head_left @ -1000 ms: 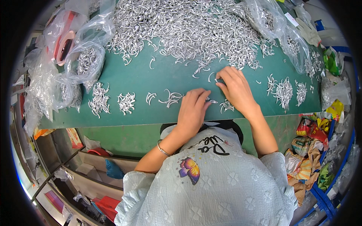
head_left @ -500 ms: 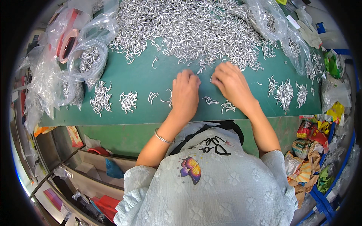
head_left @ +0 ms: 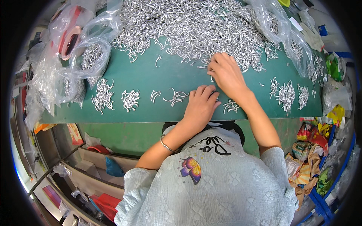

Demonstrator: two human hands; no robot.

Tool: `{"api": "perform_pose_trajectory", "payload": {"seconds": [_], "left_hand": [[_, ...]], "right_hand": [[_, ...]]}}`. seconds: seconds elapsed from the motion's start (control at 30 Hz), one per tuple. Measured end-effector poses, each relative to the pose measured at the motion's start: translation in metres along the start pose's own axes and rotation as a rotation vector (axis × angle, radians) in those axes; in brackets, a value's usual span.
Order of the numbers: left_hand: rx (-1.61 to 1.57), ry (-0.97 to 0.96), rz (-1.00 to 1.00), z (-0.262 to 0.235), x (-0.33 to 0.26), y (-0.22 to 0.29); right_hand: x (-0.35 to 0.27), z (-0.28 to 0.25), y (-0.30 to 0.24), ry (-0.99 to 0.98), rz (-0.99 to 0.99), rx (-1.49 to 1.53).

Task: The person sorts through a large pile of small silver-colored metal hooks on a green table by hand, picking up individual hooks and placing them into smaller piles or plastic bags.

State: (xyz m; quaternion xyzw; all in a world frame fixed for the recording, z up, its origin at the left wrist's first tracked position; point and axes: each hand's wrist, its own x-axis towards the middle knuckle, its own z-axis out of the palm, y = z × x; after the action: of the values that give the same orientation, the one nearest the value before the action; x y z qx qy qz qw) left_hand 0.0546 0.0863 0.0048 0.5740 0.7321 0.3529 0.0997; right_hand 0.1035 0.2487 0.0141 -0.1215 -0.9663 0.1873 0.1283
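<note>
Head view: the left hand [head_left: 200, 105] has come back toward the near edge of the table [head_left: 147, 79]; the right hand [head_left: 229, 75] reaches farther, to the heaped curved metal pieces [head_left: 188, 32]. Both are palm-down, fingers [head_left: 217, 62] curled; whether pinching anything, I cannot tell. Black lettering [head_left: 208, 149] marks the pale shirt [head_left: 226, 169].

Green table [head_left: 147, 77]: large heap of curved silver pieces [head_left: 192, 30], smaller piles [head_left: 102, 96], clear bags [head_left: 105, 62].
</note>
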Motion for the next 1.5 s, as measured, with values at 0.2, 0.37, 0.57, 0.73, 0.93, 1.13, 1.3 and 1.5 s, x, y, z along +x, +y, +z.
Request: {"api": "perform_pose_trajectory", "payload": {"seconds": [0.2, 0.37, 0.57, 0.73, 0.93, 1.13, 1.3, 1.5], "left_hand": [[-0.075, 0.002, 0.015, -0.003, -0.004, -0.005], [-0.051, 0.154, -0.117, -0.01, 0.003, -0.014], [0.154, 0.246, -0.157, -0.006, 0.034, -0.029], [0.167, 0.224, -0.14, -0.002, 0.045, -0.038], [0.099, 0.275, -0.114, -0.006, 0.043, -0.042], [-0.037, 0.247, -0.162, -0.004, 0.048, -0.045], [-0.187, 0.245, -0.094, 0.002, 0.044, -0.024], [-0.055, 0.208, -0.105, 0.001, 0.038, -0.017]], "right_hand": [[-0.025, -0.016, 0.006, 0.009, 0.056, 0.214], [-0.043, -0.021, -0.005, -0.139, 0.023, 0.349], [-0.039, -0.04, 0.016, 0.007, 0.234, 0.272], [-0.046, -0.022, 0.011, 0.001, 0.139, 0.139], [-0.053, -0.039, 0.023, -0.135, 0.093, 0.184], [-0.05, -0.049, 0.024, -0.197, 0.135, 0.314], [-0.056, -0.041, 0.025, -0.119, 0.151, 0.195], [-0.052, -0.04, 0.02, 0.001, 0.182, 0.256]]}}
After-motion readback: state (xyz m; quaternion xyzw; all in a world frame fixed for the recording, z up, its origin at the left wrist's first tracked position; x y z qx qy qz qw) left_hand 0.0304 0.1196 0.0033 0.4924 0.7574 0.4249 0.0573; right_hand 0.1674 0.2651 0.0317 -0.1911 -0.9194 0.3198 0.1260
